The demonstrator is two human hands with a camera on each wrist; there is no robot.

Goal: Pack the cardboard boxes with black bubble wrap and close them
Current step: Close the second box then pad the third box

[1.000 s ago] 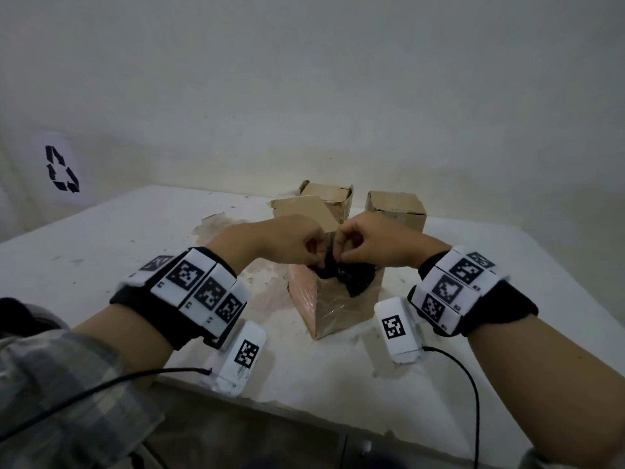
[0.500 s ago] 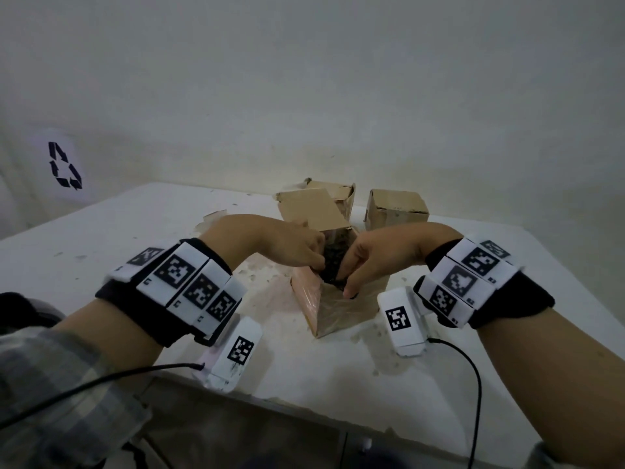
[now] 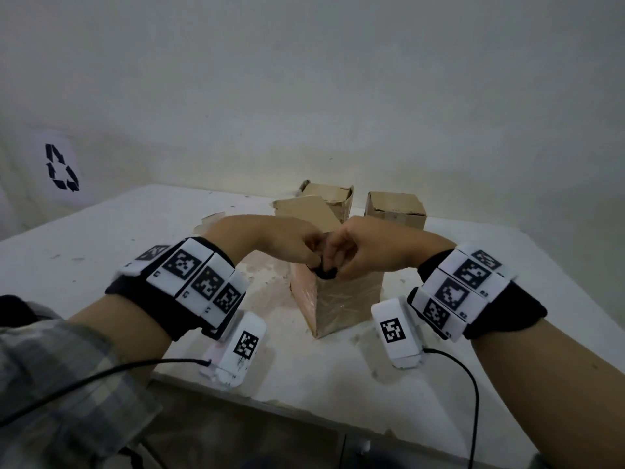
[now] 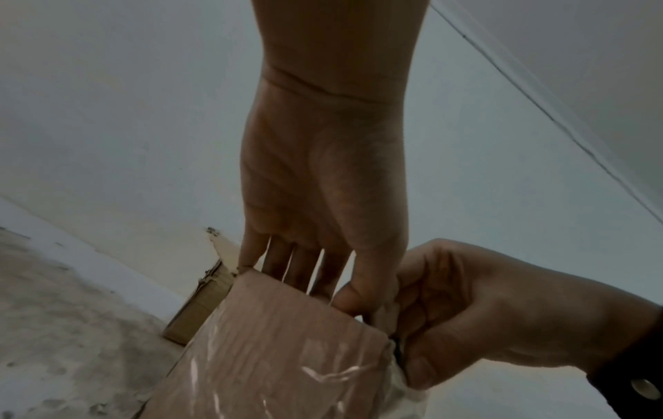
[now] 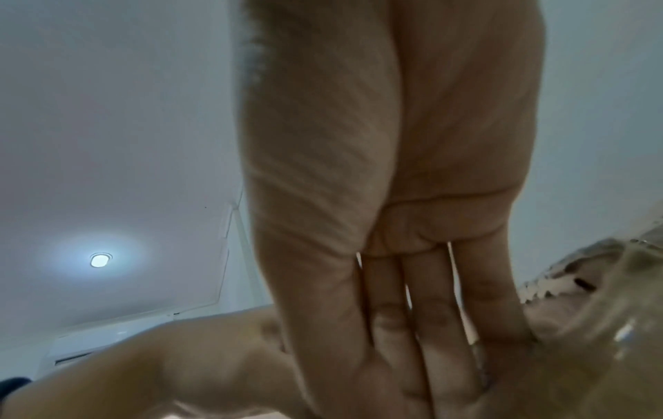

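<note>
The fingers (image 3: 313, 257) of the left hand (image 3: 270, 238) and those of the right hand (image 3: 368, 252) meet over the open top of the near cardboard box (image 3: 338, 299). Both sets curl down onto the black bubble wrap (image 3: 326, 273), of which only a small dark lump shows between them at the mouth of the box. The head view shows the fingertips bent onto it, pinching or pressing it downward; which of the two I cannot tell. In the left wrist view the left fingers reach past the top edge of the box while the right hand closes at the box corner beside them, where a thin dark sliver shows at its thumb.

This box stands on the desk (image 3: 101, 238), one corner toward the person, its sides glossy with clear tape. One flap (image 3: 304, 211) stands up behind the hands, so the box is not yet closed.

Behind it stand two more cardboard boxes. The left rear box (image 3: 331, 198) looks shut on top, though one flap edge seems slightly lifted. The right rear box (image 3: 395, 208) looks closed. Whether either holds wrap cannot be seen.

My judgement is that the stuffing of the near box is almost done, since nearly all the wrap sits below the rim. What is left is to tuck in the last of it and fold the flaps shut. A recycling sign (image 3: 61, 167) hangs on the wall to the left.
</note>
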